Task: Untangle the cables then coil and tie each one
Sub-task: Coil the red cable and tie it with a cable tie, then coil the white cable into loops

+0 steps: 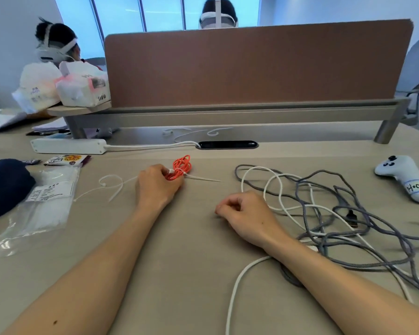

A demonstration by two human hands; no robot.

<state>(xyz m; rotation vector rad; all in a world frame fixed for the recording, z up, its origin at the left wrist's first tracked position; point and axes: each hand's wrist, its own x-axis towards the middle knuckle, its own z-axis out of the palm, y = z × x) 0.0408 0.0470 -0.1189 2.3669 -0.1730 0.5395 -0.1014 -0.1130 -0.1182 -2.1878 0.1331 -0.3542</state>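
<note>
While a bag of zip ties (46, 204) lay nr the worktop's (179, 238) left edge w/ loose zip ties (111, 183) beside it, the left grip (156, 184) held the coiled orange cable (183, 165), bound w/ a zip tie (198, 178), mid-worktop. Beside it the right grip (244, 211) rested curled, holding nothing. Twd the right edge the grey cable (348, 189) & white cable (271, 180) lay tangled.

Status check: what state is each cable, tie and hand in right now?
orange cable: coiled, zip tie cinched round it.
grey cable: uncoiled, tangled with the white one.
white cable: uncoiled, tangled, untied.
loose zip ties: on the desk, round no cable.
left hand: holds the orange coil.
right hand: fingers curled, nothing seen in it.
</note>
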